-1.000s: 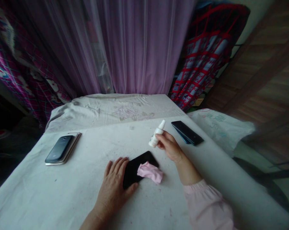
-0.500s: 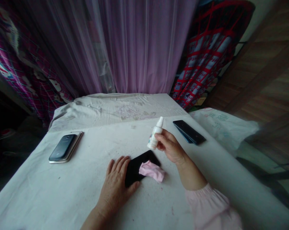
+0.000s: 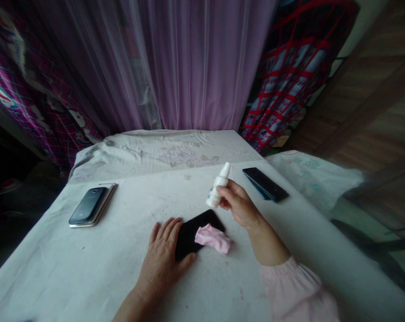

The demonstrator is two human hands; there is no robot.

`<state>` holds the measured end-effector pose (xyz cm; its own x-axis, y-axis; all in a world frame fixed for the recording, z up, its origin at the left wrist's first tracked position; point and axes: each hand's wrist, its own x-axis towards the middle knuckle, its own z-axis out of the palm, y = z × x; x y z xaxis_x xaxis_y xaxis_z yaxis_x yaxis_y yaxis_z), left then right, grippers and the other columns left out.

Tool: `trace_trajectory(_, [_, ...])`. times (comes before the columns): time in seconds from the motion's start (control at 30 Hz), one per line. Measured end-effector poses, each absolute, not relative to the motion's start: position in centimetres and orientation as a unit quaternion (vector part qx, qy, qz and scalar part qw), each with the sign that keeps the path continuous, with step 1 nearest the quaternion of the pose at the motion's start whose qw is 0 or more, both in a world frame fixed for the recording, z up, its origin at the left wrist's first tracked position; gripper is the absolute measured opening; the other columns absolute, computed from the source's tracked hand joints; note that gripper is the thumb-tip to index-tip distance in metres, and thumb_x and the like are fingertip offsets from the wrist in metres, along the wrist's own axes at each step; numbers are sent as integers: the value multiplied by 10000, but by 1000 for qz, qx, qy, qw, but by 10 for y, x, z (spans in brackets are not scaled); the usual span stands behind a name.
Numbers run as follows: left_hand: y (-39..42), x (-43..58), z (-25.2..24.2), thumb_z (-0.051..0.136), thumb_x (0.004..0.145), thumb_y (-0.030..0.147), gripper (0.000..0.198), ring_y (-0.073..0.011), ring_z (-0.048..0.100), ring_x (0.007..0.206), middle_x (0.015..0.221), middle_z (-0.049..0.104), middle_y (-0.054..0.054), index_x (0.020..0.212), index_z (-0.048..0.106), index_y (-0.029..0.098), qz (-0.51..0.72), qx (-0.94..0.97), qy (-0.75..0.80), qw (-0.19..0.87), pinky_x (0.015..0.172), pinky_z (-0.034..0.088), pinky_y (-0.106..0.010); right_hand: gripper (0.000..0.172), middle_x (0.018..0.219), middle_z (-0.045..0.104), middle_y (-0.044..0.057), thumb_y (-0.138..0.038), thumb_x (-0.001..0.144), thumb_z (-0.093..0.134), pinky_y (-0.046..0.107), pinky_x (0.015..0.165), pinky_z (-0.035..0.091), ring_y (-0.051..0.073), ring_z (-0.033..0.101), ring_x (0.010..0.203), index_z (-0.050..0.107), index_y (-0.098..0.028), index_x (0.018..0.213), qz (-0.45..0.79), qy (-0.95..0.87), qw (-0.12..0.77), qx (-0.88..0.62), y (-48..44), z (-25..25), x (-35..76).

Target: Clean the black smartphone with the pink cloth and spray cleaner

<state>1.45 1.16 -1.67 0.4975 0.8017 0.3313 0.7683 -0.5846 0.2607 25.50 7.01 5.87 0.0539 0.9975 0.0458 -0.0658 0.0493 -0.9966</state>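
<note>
My left hand [image 3: 162, 261] lies flat with fingers spread on the near end of a black phone [image 3: 192, 230] on the white-covered table [image 3: 88, 268]. A crumpled pink cloth [image 3: 212, 238] rests on the phone's right side. My right hand [image 3: 239, 208] is closed round a small white bottle [image 3: 217, 187], held tilted above the phone's far end, its nozzle pointing up.
A dark phone on a silver one [image 3: 88, 205] lies at the table's left. Two stacked dark phones [image 3: 264, 183] lie at the right edge. Purple curtains [image 3: 189, 67] hang behind; a white bundle [image 3: 310, 176] sits beyond the table's right side.
The bottle in my right hand has risen slightly and turned more upright. My left hand stays on the phone.
</note>
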Motion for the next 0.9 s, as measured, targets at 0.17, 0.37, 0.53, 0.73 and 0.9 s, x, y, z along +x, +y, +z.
trace_trajectory(0.17, [11, 14, -18, 626, 835, 501, 687, -343, 481, 1302, 1392, 549, -151, 1404, 416, 178, 217, 864, 453, 36, 1118, 280, -574, 310, 774, 651, 14, -475, 689, 647, 295, 604, 450, 174, 596, 638, 546, -229, 849, 280, -527, 507, -622, 82, 33, 263])
trace_trajectory(0.37, [11, 15, -18, 617, 841, 518, 685, -341, 475, 1309, 1399, 544, -152, 1400, 412, 180, 214, 864, 455, 36, 1123, 270, -570, 322, 725, 674, 46, -483, 696, 591, 338, 667, 448, 243, 642, 690, 571, -227, 891, 106, -524, 425, -730, 87, 11, 270])
trace_trajectory(0.53, [11, 15, -17, 618, 841, 509, 680, -344, 477, 1305, 1397, 545, -157, 1394, 417, 169, 212, 864, 455, 39, 1116, 275, -581, 360, 778, 696, 69, -500, 690, 591, 339, 667, 458, 239, 645, 686, 584, -219, 915, 97, -529, 424, -729, 89, 1, 273])
trace_trajectory(0.73, [11, 15, -17, 614, 841, 516, 676, -349, 471, 1308, 1395, 545, -155, 1391, 431, 168, 216, 862, 456, 45, 1120, 270, -586, 452, 954, 705, 111, -499, 670, 604, 356, 691, 487, 235, 652, 732, 591, -191, 1000, 123, -514, 453, -718, 84, -8, 279])
trace_trajectory(0.9, [12, 15, -20, 619, 828, 522, 680, -351, 473, 1302, 1385, 554, -154, 1384, 446, 171, 223, 860, 457, 50, 1114, 278, -587, 378, 926, 701, 100, -484, 689, 588, 319, 607, 493, 190, 618, 640, 599, -188, 924, 144, -508, 481, -700, 65, -18, 285])
